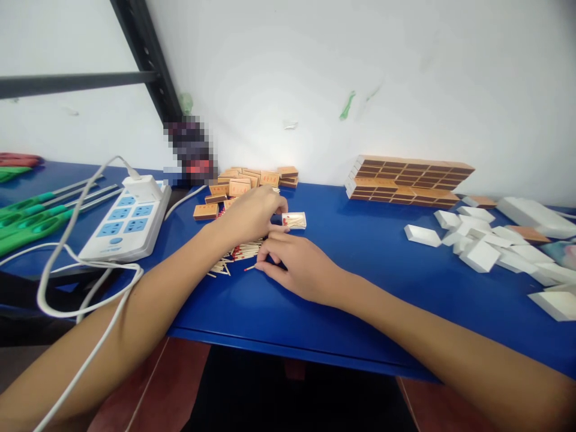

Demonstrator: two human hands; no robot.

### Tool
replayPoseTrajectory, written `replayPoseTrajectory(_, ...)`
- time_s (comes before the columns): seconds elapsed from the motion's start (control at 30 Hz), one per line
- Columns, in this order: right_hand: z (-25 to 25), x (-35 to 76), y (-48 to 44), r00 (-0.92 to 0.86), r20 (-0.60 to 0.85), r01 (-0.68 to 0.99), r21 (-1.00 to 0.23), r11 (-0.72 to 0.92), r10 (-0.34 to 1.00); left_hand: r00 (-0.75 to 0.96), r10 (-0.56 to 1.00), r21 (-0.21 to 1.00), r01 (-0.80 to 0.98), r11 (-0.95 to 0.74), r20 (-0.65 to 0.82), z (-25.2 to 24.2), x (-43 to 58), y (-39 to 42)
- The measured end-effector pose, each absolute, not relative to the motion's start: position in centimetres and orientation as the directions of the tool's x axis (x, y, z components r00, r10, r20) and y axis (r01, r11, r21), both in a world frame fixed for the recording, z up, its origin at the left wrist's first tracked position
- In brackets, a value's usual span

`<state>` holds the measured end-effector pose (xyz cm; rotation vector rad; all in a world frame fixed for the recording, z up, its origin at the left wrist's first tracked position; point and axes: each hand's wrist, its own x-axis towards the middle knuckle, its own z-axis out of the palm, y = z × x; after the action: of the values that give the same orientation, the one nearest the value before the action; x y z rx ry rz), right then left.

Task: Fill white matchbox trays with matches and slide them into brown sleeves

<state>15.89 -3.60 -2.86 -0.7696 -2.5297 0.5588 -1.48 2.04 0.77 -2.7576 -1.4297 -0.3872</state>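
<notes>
My left hand (257, 210) is closed on the left end of a small white matchbox tray (294, 221), with several red-tipped matches lying inside. Just in front of it, my right hand (302, 264) pinches a single match (250, 268) between thumb and fingers, its red head pointing left. A heap of loose matches (246, 251) lies on the blue table beneath and beside my hands, partly hidden by them. Behind my left hand is a jumble of brown matchboxes (238, 187), some stacked and some tilted.
Brown matchboxes stand in a neat stack (405, 180) against the wall. White trays (480, 255) lie piled at the right of the blue table (360, 324). On the left are a white power strip (130, 225), a looping white cable (45, 282) and green-handled tools (27, 222).
</notes>
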Motion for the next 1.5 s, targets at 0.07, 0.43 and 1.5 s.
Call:
replayPoseTrajectory(0.07,-2.9,15.5,-3.6,-0.749,0.284,0.418,-0.498,0.759,0.599,0.555,0.801,0.097,0.805,-0.585,0.224,0.7,-1.5,2.1)
replayPoseTrajectory(0.43,-4.1,15.1,-3.5,-0.768,0.395,0.383,-0.348,0.856,0.504,0.54,0.803,0.115,0.807,-0.579,0.252,0.1,-1.7,2.4)
replayPoseTrajectory(1.5,-1.6,22.1,2.4,-0.571,0.369,0.747,-0.139,0.651,0.734,0.565,0.797,0.128,0.793,-0.596,0.212,1.0,-1.0,1.6)
